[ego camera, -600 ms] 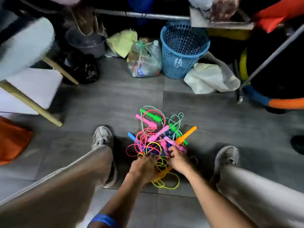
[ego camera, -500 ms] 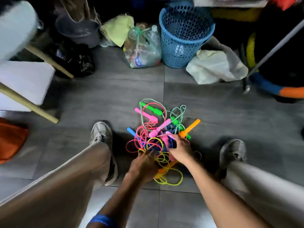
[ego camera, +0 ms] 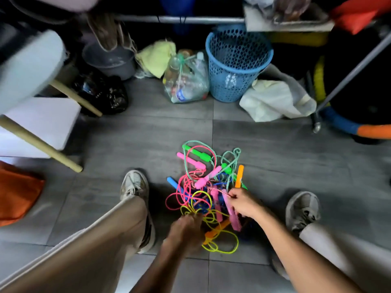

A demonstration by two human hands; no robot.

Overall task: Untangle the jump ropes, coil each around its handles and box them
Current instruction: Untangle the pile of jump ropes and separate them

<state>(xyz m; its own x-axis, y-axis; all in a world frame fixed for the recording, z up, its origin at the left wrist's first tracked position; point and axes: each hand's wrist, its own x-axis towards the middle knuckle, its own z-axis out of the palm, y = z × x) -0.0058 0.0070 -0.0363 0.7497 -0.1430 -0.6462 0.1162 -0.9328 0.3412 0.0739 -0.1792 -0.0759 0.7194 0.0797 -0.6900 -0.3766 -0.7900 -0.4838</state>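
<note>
Ropes [ego camera: 203,187] lie tangled just ahead of both hands; right hand [ego camera: 243,205] pinches a striped cord, left hand [ego camera: 187,226] grips yellow loops.

Lighting is dim and uneven; the grey floor [ego camera: 148,132] is moderately lit while the top background falls into deep shadow. Wide-angle distortion bends the edges. The left hand [ego camera: 186,231] shows motion blur.

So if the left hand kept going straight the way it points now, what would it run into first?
The left hand points up-frame into the tangle, so it would likely meet the yellow rope loops at its fingertips first, then the blue and pink cords behind. Depth is hard to judge and the hand is blurred.
</note>
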